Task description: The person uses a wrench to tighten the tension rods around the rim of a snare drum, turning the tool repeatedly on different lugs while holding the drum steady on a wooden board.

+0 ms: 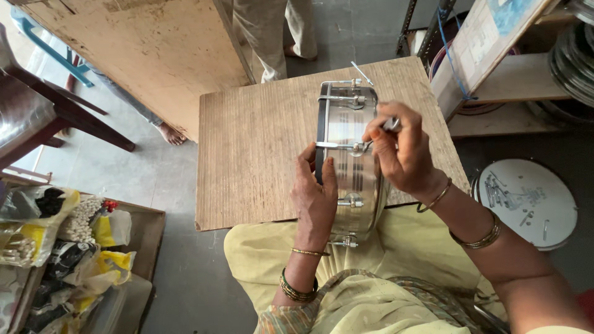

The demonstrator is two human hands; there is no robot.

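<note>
left hand [314, 192] steadies metal drum [351, 154]; right hand [402, 151] pinches tool [388, 125]

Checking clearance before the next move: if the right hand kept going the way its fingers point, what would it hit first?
The right hand points left and down; it would meet the metal drum shell first, at the tension rod, though depth is unclear.

Single head-worn camera, aimed steeply downward from above the seated person, close over the wooden board [260, 154]; near edge at the lap, far edge toward the top of frame
</note>
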